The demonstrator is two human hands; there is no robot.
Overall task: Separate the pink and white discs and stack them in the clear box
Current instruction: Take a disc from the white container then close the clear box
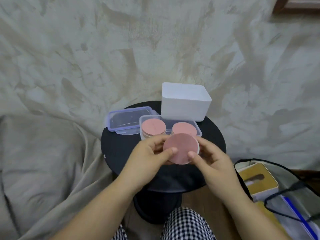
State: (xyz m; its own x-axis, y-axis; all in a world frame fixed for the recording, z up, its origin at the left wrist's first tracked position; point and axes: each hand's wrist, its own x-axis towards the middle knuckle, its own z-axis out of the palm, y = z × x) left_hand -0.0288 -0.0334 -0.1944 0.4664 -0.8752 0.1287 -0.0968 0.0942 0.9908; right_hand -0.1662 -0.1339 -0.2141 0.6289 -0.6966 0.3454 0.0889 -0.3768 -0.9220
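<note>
A pink disc with a white edge showing on its right side is held between my left hand and my right hand, both thumbs pressed on its pink face. Just behind it the clear box sits on the black round table. Inside the box are two stacks of discs with pink tops, one on the left and one on the right. The held disc hangs just in front of the box's near wall.
The clear box's lid with blue clips lies left of the box. A white opaque box stands behind it. Beige cloth surrounds the table. A mesh bag with a yellow case lies at the right.
</note>
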